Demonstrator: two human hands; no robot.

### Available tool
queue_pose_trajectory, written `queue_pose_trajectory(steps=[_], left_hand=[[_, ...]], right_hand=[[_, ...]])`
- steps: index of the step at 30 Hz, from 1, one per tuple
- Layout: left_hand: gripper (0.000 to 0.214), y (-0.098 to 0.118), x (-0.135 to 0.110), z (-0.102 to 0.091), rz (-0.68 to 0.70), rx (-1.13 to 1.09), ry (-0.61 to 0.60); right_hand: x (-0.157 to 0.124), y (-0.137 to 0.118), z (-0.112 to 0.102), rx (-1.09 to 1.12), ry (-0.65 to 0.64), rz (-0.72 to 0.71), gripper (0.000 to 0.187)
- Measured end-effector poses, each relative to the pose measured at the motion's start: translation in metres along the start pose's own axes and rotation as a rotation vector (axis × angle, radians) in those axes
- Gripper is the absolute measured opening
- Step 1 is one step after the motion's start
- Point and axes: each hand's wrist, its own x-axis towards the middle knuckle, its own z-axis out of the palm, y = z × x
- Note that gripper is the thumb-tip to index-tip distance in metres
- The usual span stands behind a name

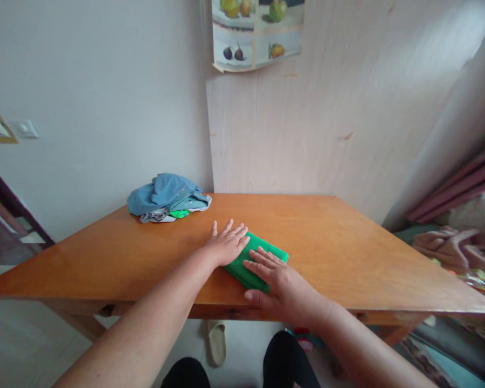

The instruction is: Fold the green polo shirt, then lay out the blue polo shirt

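Note:
A green cloth [267, 248], folded into a flat rectangle, lies aslant near the front of the wooden table. It looks like a garment, but its exact kind does not show. My left hand [227, 245] rests on its left end with the fingers spread. Across its right end lies my right hand [277, 277], fingers stretched out over the fabric and thumb by the table's front edge. Both palms face down, and they cover parts of the cloth.
A loose heap of clothes [167, 196], blue on top with grey and bright green below, sits at the table's back left. The table [327, 231] stands against the wall. Below its front edge are a slipper [217, 344] and my knees. Rumpled fabric [456, 248] lies off to the right.

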Motion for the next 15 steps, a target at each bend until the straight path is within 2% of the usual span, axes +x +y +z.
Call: queue_pose_trajectory(steps=[2,5,7,10,15], left_hand=[[0.064,0.002,0.0,-0.004,0.015,0.036,0.026],[0.062,0.01,-0.001,-0.013,0.068,0.078,0.1],[0.063,0.019,-0.001,-0.016,0.111,0.068,0.136],[0.066,0.034,-0.004,-0.016,0.197,0.018,0.141],[0.067,0.041,-0.011,0.0,0.275,-0.023,0.043]], right_hand=[[-0.008,0.011,-0.011,0.156,0.146,0.061,0.058],[-0.024,0.034,-0.023,0.269,0.422,0.287,0.046],[-0.035,0.048,-0.025,0.296,0.497,0.416,0.043],[-0.048,0.061,-0.023,0.279,0.507,0.493,0.04],[-0.053,0.07,-0.016,0.157,0.442,0.522,0.034]])
